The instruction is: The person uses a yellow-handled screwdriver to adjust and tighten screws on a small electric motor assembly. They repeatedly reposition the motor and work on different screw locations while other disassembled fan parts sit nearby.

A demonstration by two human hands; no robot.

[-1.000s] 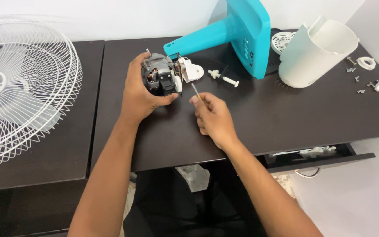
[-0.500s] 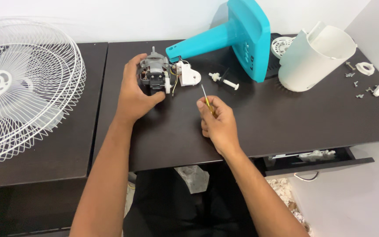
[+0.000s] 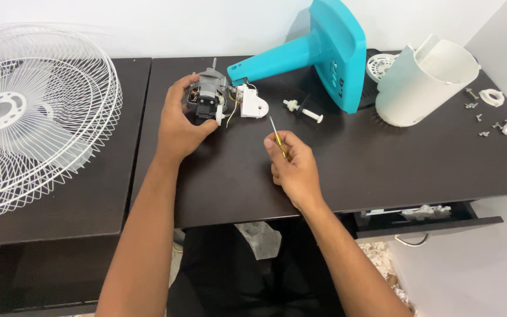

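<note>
My left hand grips a grey fan motor standing on the dark table, its shaft pointing away from me. Thin wires run from the motor to a small white switch block just to its right. My right hand holds a small screwdriver with a yellow handle, its metal tip pointing up and away, a short way right of the motor and not touching it.
A teal fan stand and base lies behind the motor. A white motor housing lies at the right, with a white knob and rod, screws and small parts nearby. A white wire fan guard covers the left table. A drawer hangs open below.
My right hand has drawn the screwdriver back from the motor, toward me and to the right. My left hand keeps hold of the motor and has turned it slightly.
</note>
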